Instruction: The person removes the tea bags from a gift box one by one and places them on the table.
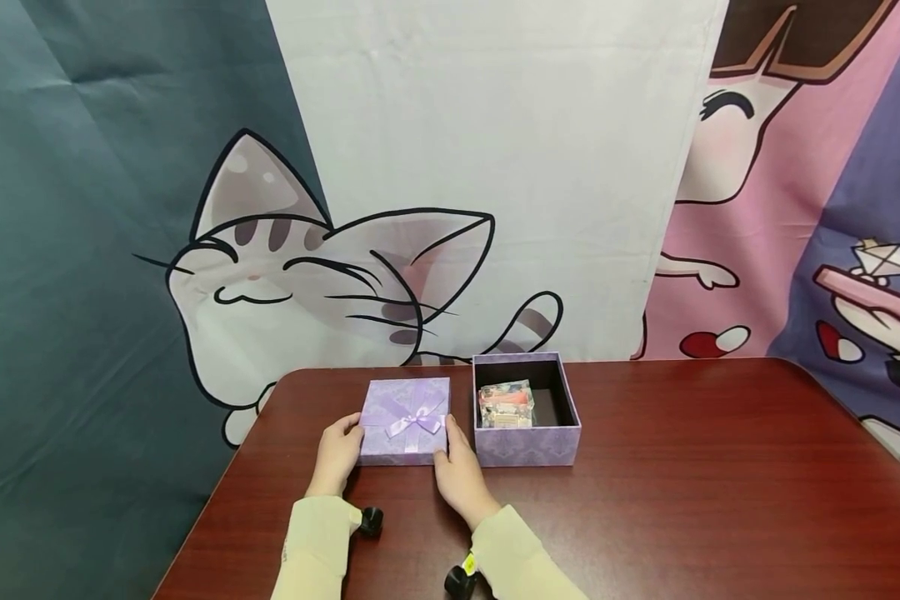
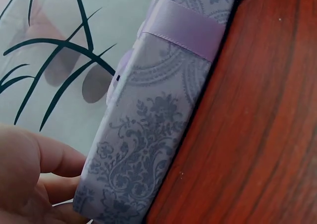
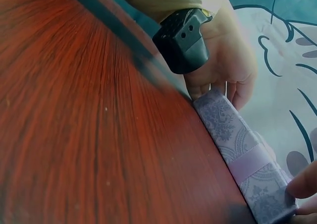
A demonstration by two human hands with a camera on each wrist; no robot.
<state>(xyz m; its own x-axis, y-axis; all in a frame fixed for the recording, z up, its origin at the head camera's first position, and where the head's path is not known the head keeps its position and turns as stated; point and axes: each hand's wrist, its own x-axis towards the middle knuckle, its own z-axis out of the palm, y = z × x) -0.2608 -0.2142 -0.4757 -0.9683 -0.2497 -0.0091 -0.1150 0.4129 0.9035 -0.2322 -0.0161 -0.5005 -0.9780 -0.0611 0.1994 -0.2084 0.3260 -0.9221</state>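
While lid lies between them | left fingers, right fingers | curled, gripping its sides

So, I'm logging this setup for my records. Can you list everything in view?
Table: one, reddish brown, foreground.
Lid: one, patterned lavender, on the table.
Ribbon bow: one, pale lilac, on the lid.
Open box: one, lavender outside, black inside, right of the lid.
Small printed items: count unclear, multicoloured, inside the box, towards its left.
Cartoon backdrop: one, multicoloured, behind the table.
Wrist cameras: two, black, one at each wrist.
Sleeves: two, pale yellow, on the forearms.
Left hand: one, bare, gripping the lid's left edge.
Right hand: one, bare, gripping its right edge.
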